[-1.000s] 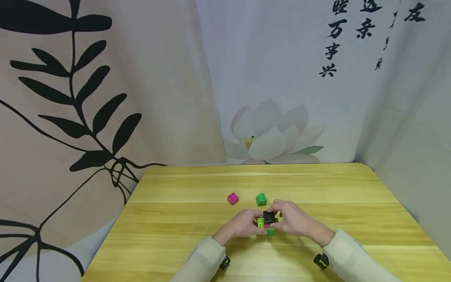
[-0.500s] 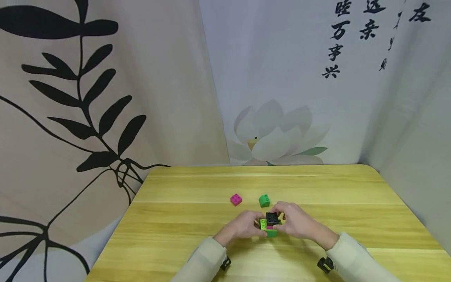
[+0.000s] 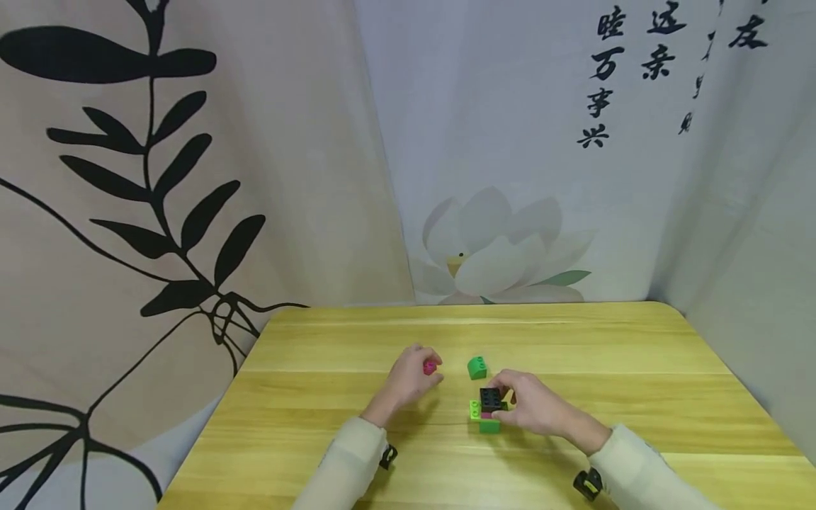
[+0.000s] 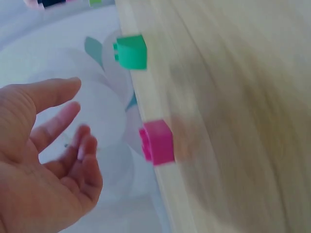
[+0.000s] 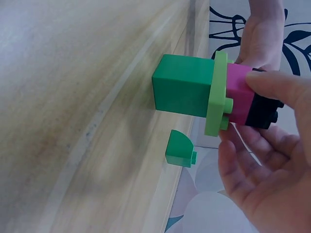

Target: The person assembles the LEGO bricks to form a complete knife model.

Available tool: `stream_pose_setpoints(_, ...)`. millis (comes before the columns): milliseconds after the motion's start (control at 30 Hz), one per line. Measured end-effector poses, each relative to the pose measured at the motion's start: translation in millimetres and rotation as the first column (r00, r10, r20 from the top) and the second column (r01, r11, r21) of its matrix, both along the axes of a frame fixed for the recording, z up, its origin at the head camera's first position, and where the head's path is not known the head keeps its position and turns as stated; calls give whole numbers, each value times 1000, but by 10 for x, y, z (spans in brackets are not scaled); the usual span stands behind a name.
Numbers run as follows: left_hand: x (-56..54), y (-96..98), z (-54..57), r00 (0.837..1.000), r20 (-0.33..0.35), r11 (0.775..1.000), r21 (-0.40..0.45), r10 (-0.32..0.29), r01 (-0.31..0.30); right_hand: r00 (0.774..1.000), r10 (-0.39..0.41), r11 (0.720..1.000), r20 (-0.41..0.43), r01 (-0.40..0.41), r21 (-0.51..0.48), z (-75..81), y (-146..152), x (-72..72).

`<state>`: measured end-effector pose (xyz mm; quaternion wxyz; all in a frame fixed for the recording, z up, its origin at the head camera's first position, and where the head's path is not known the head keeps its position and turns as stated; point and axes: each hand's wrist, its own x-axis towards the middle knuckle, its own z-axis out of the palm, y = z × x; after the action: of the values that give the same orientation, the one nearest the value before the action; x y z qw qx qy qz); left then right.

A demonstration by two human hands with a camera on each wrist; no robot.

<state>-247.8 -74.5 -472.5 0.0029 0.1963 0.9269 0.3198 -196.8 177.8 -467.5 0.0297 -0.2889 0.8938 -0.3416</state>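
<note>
My left hand [image 3: 403,379] is over a loose pink brick [image 4: 159,142], thumb and fingers apart; in the left wrist view a gap shows between hand and brick. My right hand [image 3: 538,405] holds a stack of toy building bricks, with the thumb on its upper side and the fingers behind. From the bottom up, the stack has a green block [image 5: 182,86], a lime green plate [image 5: 216,99] that juts out at the sides, a pink brick [image 5: 237,90] and a black brick [image 5: 260,112]. The right thumb partly covers the pink and black bricks.
A green brick with a curved side [image 3: 477,367] lies on the wooden table [image 3: 306,425] behind the stack, right of the loose pink brick. A printed curtain [image 3: 306,177] hangs behind the table's far edge.
My left hand has let go of the stack and moved left and away to the loose pink brick. The right hand stays at the stack.
</note>
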Motion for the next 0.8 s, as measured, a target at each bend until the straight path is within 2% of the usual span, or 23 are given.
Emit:
stream_pose_setpoints(133,-114,-45,-52,996,-15,995,-47,88,-89,1000,-1,1000,4,1,0,-13,2,-3)
stream_pose_setpoints(300,-214,-58,-109,991,30,987,-98,132,-129,1000,-7,1000,10,7,3,-13,11,-9)
stream_pose_setpoints(467,-280,-59,-145,986,81,980,-145,146,-133,1000,-9,1000,24,9,5,-4,11,-15)
stream_pose_setpoints(667,-321,-64,-210,990,68,967,-234,124,-105,1000,-8,1000,30,8,-2,-9,4,-15)
stream_pose_setpoints(800,-315,-63,-246,988,64,959,-258,137,-116,1000,-6,1000,26,7,-12,-24,11,-6)
